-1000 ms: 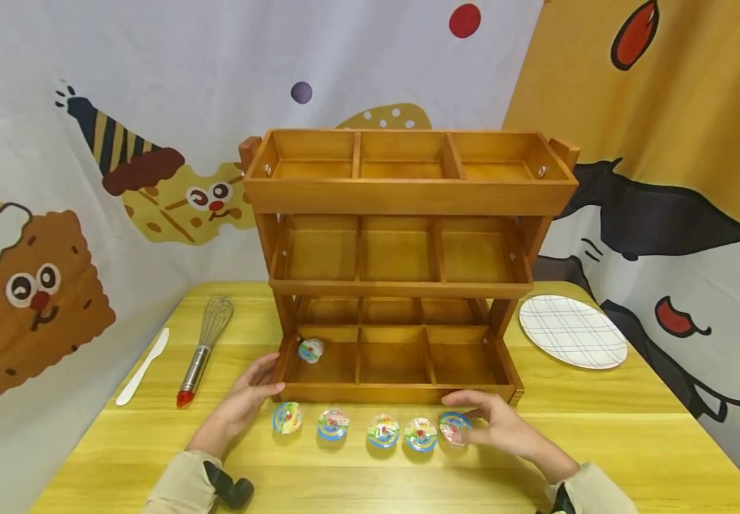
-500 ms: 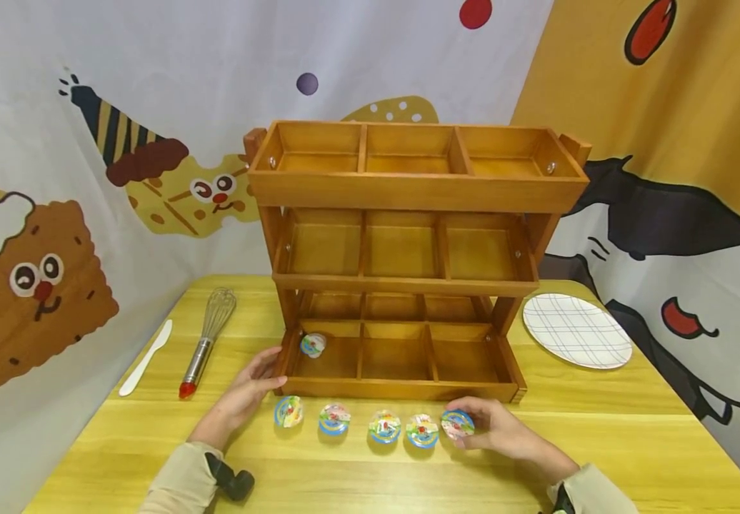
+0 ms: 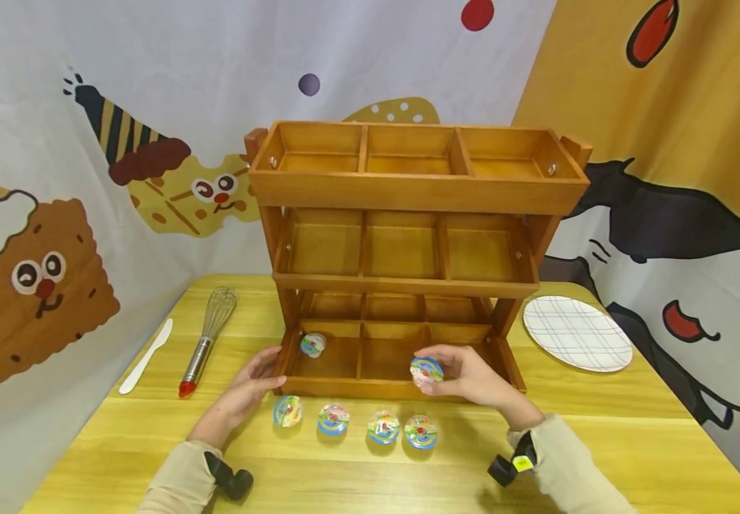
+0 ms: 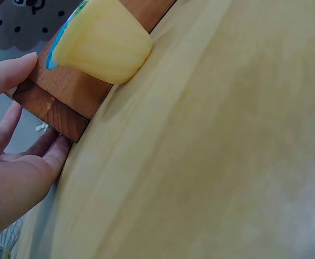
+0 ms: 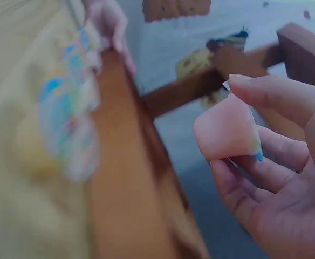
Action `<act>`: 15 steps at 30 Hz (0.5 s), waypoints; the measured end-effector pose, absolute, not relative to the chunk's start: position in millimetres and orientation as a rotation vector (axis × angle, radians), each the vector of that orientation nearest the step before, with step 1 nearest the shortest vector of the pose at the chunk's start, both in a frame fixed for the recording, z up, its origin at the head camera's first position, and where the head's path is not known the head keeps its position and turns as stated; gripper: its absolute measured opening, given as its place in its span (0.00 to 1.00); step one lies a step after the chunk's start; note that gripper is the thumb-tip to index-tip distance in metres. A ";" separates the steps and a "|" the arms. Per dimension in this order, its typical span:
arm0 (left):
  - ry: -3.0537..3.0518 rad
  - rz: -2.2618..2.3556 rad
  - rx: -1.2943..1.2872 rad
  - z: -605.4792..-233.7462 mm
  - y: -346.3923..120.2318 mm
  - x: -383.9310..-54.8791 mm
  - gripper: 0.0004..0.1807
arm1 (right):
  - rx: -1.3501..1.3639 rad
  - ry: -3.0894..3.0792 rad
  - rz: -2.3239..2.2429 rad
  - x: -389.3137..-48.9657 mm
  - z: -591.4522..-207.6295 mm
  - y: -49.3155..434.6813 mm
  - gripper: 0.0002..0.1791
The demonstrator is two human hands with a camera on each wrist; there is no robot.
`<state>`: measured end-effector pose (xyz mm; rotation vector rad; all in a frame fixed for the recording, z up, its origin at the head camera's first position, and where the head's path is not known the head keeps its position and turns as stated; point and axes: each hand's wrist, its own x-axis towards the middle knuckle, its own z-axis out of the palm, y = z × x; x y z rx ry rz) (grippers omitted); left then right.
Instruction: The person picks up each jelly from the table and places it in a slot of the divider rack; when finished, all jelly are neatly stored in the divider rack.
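Note:
My right hand point(image 3: 473, 377) pinches a pink jelly cup point(image 3: 426, 371) between thumb and fingers, over the front edge of the bottom tier. In the right wrist view the pink jelly cup point(image 5: 227, 129) is tilted, its lid edge toward the palm. My left hand point(image 3: 249, 389) grips the left front corner of the three-tier wooden rack point(image 3: 402, 194), thumb at the front and fingers on the side. A jelly cup point(image 3: 313, 345) sits in the bottom tier's left compartment. Several more stand in a row before the rack, the yellow jelly cup point(image 4: 103, 43) nearest my left hand.
A whisk point(image 3: 206, 343) and a white plastic knife point(image 3: 146, 357) lie on the table left of the rack. A white checked plate point(image 3: 577, 333) rests to its right. Printed cartoon curtains point(image 3: 402, 57) hang behind the table.
My right hand has lifted the rightmost jelly cup from the row and carried it up and left to the bottom tier. My left hand stays at the rack's corner.

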<state>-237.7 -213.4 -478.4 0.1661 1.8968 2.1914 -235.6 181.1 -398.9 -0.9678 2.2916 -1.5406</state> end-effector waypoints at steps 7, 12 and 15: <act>1.925 2.174 0.172 -477.4 -214.1 -234.9 0.38 | -1.002 2.374 -1.295 -276.3 -386.2 101.4 0.28; 1.925 2.181 0.171 -477.3 -213.3 -235.5 0.38 | -1.018 2.510 -1.013 -295.1 -393.5 54.9 0.27; 1.922 2.183 0.170 -477.9 -212.7 -236.3 0.37 | -0.981 2.559 -0.906 -301.4 -402.1 36.4 0.27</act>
